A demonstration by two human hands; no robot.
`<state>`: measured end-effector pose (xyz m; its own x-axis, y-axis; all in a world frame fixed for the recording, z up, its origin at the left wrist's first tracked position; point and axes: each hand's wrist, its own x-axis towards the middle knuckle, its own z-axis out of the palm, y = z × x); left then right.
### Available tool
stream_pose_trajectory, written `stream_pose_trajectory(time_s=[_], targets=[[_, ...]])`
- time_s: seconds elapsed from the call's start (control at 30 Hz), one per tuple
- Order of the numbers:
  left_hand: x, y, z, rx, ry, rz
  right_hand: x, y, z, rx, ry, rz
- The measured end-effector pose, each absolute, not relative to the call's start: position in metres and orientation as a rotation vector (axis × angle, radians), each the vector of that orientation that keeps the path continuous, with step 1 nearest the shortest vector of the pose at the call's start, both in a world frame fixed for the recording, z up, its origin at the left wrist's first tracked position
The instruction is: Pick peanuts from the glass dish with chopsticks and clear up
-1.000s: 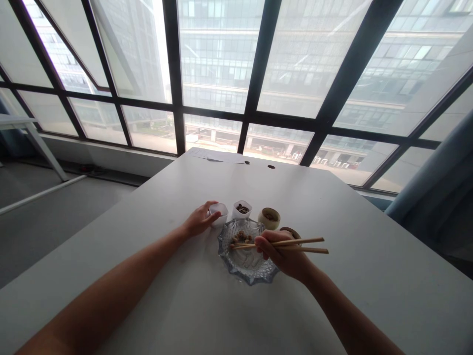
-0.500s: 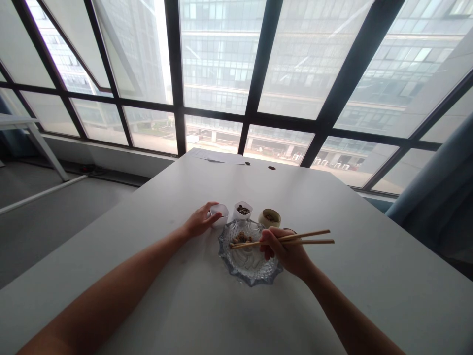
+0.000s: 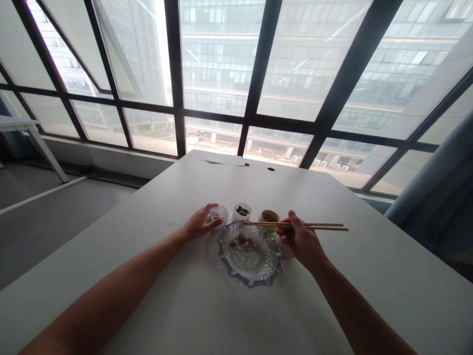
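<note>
My left hand (image 3: 201, 222) grips a small white cup (image 3: 223, 213) from its left side, thumb in front. Some dark bits show inside it. In my right hand (image 3: 301, 241) is a pair of wooden chopsticks (image 3: 325, 226), pointing left. Their tips come together over the far rim of a clear glass bowl (image 3: 258, 273); whether they pinch anything is too small to tell. Several brown, nut-like pieces (image 3: 246, 240) lie in the bowl. Behind the bowl stands another white cup (image 3: 237, 216) holding dark seeds (image 3: 242, 211).
A pale yellow-green cup (image 3: 263, 216) with brown contents stands behind the chopsticks. A second pale cup (image 3: 284, 250) is partly hidden by my right hand. Papers (image 3: 218, 158) lie at the far end of the white table (image 3: 177, 296), near two round holes. Windows rise beyond.
My right hand has lifted up and rightward, carrying the chopstick tips from the nut-like pieces to the bowl's far rim. My left hand stays at the white cup, where dark bits now show.
</note>
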<state>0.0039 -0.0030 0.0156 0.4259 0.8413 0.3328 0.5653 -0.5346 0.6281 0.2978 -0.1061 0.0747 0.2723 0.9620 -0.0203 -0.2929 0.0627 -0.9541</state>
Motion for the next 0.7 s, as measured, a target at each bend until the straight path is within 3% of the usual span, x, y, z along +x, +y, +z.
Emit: stream_pose_trajectory(time_s=[0.47,0.7], targets=[[0.004,-0.004,0.013,2.260,1.129,1.048,0.300,-0.106,0.078,-1.094,-0.905,1.078],[0.004,-0.005,0.014,2.361,1.060,1.206,0.292,-0.119,0.091,-1.144,-1.166,0.874]])
